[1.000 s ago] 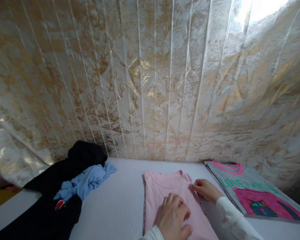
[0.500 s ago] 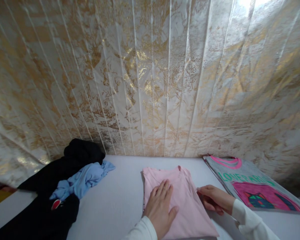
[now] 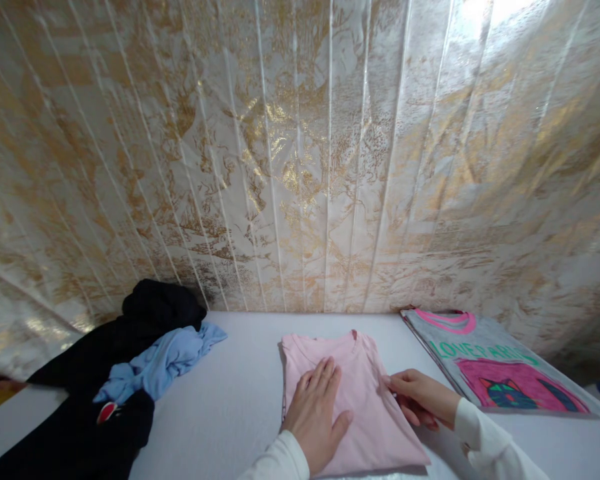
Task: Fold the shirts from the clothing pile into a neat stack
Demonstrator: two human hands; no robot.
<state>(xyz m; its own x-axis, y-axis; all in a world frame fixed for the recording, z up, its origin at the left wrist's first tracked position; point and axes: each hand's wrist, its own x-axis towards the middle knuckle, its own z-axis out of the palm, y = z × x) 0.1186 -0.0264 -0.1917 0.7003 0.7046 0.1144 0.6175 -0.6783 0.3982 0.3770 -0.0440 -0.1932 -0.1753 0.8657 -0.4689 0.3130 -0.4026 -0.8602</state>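
Observation:
A folded pink T-shirt (image 3: 365,433) lies in the lower middle of the head view, its neckline facing the wall. My left hand (image 3: 316,417) rests flat on the shirt's front, fingers stretched out and the thumb apart. At the shirt's right edge, my right hand (image 3: 415,397) has its thumb and fingers closed on the fabric in a pinch. The tips of the lower fingers are partly hidden beneath that hand.
A white table (image 3: 200,413) carries the clothes. On the left are black garments (image 3: 80,427) and a crumpled light blue cloth (image 3: 160,360). To the right lies a folded grey T-shirt (image 3: 485,343) with a cat print. A shiny gold-patterned sheet (image 3: 300,173) rises behind.
The whole view has shifted slightly. My right hand has moved a little left along with the shirt's edge, while my left hand stays flat on the shirt.

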